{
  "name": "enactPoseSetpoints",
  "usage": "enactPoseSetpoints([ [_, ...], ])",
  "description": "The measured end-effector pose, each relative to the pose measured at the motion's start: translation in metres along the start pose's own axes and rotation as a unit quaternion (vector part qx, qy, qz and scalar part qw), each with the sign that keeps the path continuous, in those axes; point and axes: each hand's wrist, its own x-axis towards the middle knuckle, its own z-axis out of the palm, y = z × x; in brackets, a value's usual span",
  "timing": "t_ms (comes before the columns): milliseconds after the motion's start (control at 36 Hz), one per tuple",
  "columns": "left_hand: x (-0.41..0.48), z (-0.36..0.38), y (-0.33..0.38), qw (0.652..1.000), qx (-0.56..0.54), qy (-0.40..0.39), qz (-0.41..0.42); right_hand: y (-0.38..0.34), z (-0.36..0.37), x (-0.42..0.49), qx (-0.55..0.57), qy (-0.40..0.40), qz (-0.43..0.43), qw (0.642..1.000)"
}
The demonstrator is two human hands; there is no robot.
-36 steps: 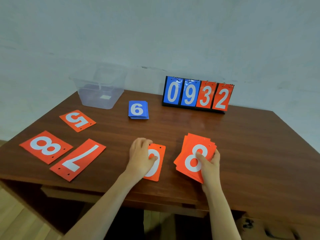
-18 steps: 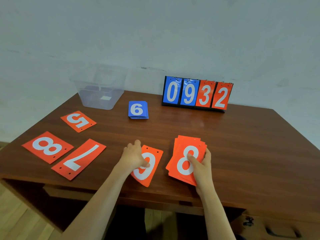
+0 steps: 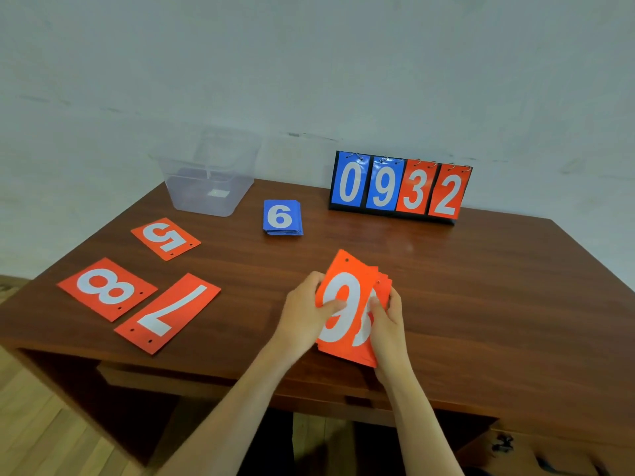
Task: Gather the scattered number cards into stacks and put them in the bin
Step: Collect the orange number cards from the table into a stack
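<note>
Both hands hold a stack of orange number cards point(image 3: 350, 290) above the near middle of the brown table point(image 3: 481, 304). My left hand point(image 3: 304, 312) grips the stack's left edge and presses a card with a white 9 onto its top. My right hand point(image 3: 388, 324) grips the right edge. Three orange cards lie flat at the left: a 5 point(image 3: 165, 238), an 8 point(image 3: 106, 288) and a 7 point(image 3: 168, 312). A neat blue stack topped by a 6 point(image 3: 282, 217) lies at the back centre. The clear plastic bin point(image 3: 206, 180) stands at the back left.
A flip scoreboard point(image 3: 400, 187) reading 0 9 3 2 stands at the back right, against a pale wall. The table's front edge runs just under my forearms, with wooden floor point(image 3: 41, 438) below at the left.
My left hand lifted the orange 9 card off the table and brought it right onto the stack in my right hand; both hands now hold the stack together.
</note>
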Motion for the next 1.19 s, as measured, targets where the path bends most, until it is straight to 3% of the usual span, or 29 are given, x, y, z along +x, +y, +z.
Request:
enactPoseSetpoints([
  [111, 0.001, 0.008, -0.006, 0.991, 0.112, 0.065, 0.018, -0.001, 0.009, -0.001, 0.0, -0.018, -0.005, 1.0],
  [250, -0.005, -0.014, -0.018, 0.987, 0.131, 0.092, 0.031, 0.007, 0.02, -0.001, -0.028, -0.027, -0.022, 0.999],
  [361, -0.013, -0.053, -0.038, 0.973, 0.164, 0.159, 0.028, 0.006, 0.031, 0.005, -0.034, -0.027, -0.006, 0.999],
  [444, -0.015, -0.087, -0.054, 0.944, 0.275, 0.179, -0.046, 0.004, 0.039, 0.008, -0.042, -0.029, 0.011, 0.999],
  [528, -0.014, -0.109, -0.068, 0.896, 0.392, 0.118, -0.172, 0.004, 0.044, 0.01, -0.037, -0.024, 0.03, 0.999],
  [611, -0.012, -0.112, -0.077, 0.878, 0.412, 0.053, -0.24, 0.004, 0.044, 0.011, -0.034, -0.018, 0.033, 0.999],
  [667, -0.008, -0.105, -0.08, 0.882, 0.416, 0.021, -0.222, 0.004, 0.042, 0.011, -0.04, -0.014, 0.039, 0.998],
  [722, -0.003, -0.092, -0.081, 0.911, 0.386, 0.009, -0.149, 0.004, 0.038, 0.012, -0.042, -0.004, 0.043, 0.998],
  [806, 0.004, -0.073, -0.071, 0.976, 0.211, 0.008, -0.05, 0.002, 0.03, 0.014, -0.039, 0.018, 0.043, 0.998],
  [861, 0.007, -0.063, -0.062, 0.993, 0.112, -0.021, -0.036, 0.001, 0.023, 0.016, -0.034, 0.034, 0.041, 0.998],
  [972, 0.01, -0.05, -0.059, 0.996, 0.08, -0.025, 0.03, -0.003, 0.011, 0.02, -0.025, 0.057, 0.039, 0.997],
  [1056, 0.011, -0.046, -0.062, 0.992, 0.116, -0.019, 0.048, -0.003, 0.005, 0.022, -0.024, 0.071, 0.04, 0.996],
  [1111, 0.01, -0.046, -0.064, 0.99, 0.14, -0.003, 0.033, -0.003, 0.004, 0.023, -0.03, 0.074, 0.044, 0.996],
  [1194, 0.012, -0.05, -0.061, 0.968, 0.243, 0.02, -0.057, -0.002, 0.004, 0.022, -0.033, 0.071, 0.045, 0.996],
])
